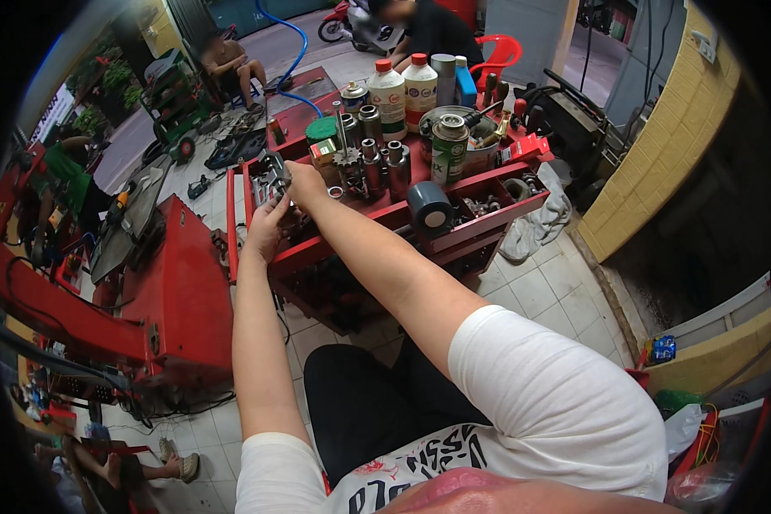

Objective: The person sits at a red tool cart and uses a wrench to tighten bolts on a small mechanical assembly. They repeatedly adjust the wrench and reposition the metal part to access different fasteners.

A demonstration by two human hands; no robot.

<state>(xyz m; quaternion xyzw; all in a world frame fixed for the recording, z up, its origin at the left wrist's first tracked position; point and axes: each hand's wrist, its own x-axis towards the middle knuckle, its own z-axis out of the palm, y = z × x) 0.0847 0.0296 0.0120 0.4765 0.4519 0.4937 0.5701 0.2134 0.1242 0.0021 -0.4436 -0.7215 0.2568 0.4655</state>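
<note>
Both arms stretch out to the left end of a red tool cart [499,212]. My right hand [307,185] and my left hand [268,224] are closed around a small grey metal part [272,175], blocky in shape. Its exact kind cannot be made out. The left hand grips it from below, the right from the right side. Just right of the hands stand a green lid [321,129], a small box [324,152] and several metal sockets [371,165]. Below the hands, the cart's open tray holds metal pieces that my fingers partly hide.
Bottles with red caps [387,101], a green can [450,147] and a roll of black tape [430,208] crowd the cart. A red lift machine [184,295] stands at left. A blue hose [302,53] hangs behind. Several people sit or work nearby.
</note>
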